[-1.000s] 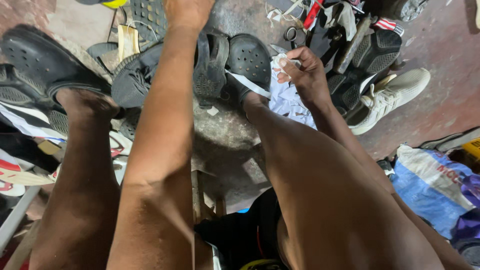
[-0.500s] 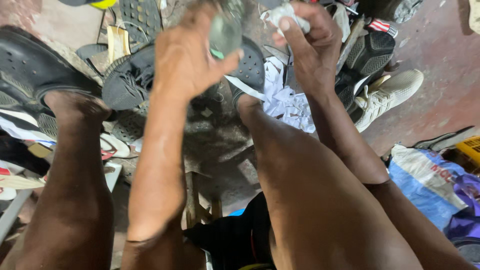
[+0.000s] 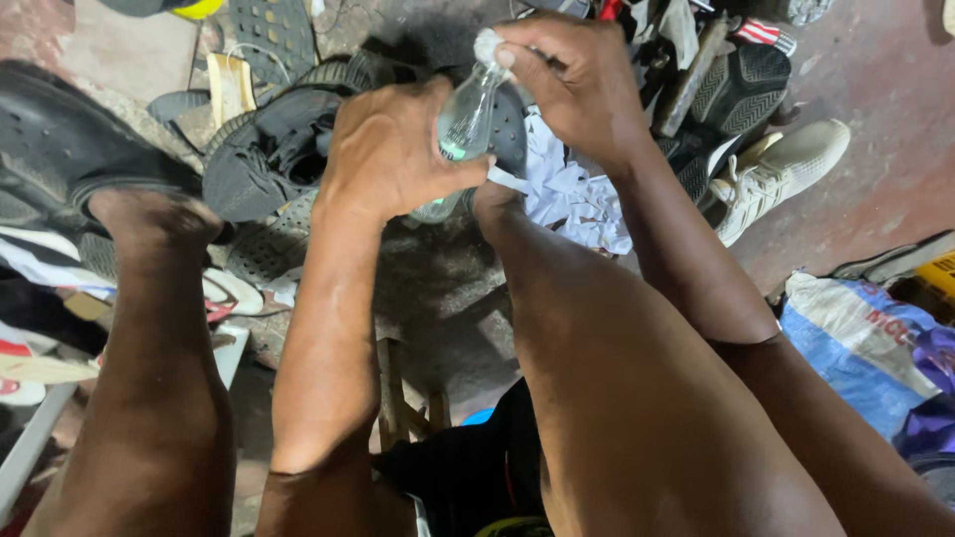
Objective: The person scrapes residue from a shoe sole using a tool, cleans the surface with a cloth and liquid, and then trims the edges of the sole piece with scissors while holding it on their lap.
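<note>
**The floor under me**

My floor (image 3: 885,149) is bare reddish concrete at the right of the frame, darker and grimier in the middle. At the far left lies a big black shoe (image 3: 70,149), sole up. A dark sneaker (image 3: 269,159) lies upper centre, with a black perforated sole (image 3: 274,35) above it at the top edge. White crumpled paper (image 3: 577,194) sits just right of centre. A white sneaker (image 3: 786,169) lies at upper right, beside a black shoe (image 3: 751,85). A blue and white sack (image 3: 856,338) lies at the right edge. Flat sandals (image 3: 234,293) lie at middle left.
</note>
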